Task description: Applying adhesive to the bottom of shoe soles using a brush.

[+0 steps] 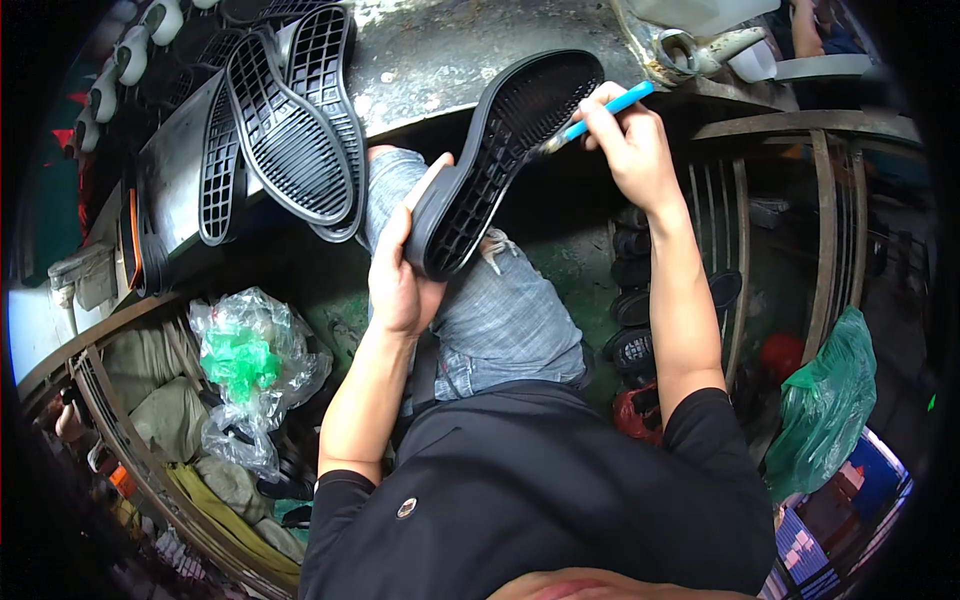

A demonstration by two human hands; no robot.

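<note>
My left hand is closed around the heel end of a black shoe sole. The sole is tilted over my lap, its ribbed and gridded hollow side turned up and its toe end pointing to the upper right. Between the fingers of my right hand is a brush with a blue handle. Its bristles are at the right edge of the sole, near the middle; whether they touch it I cannot tell. Several more black soles lie overlapping at the left, gridded sides up.
A stained workbench runs along the top. On its right stands a round metal-rimmed container. Slatted racks flank me on both sides. Clear plastic bags hang at the left, a green plastic bag at the right. Shoes sit low at the right.
</note>
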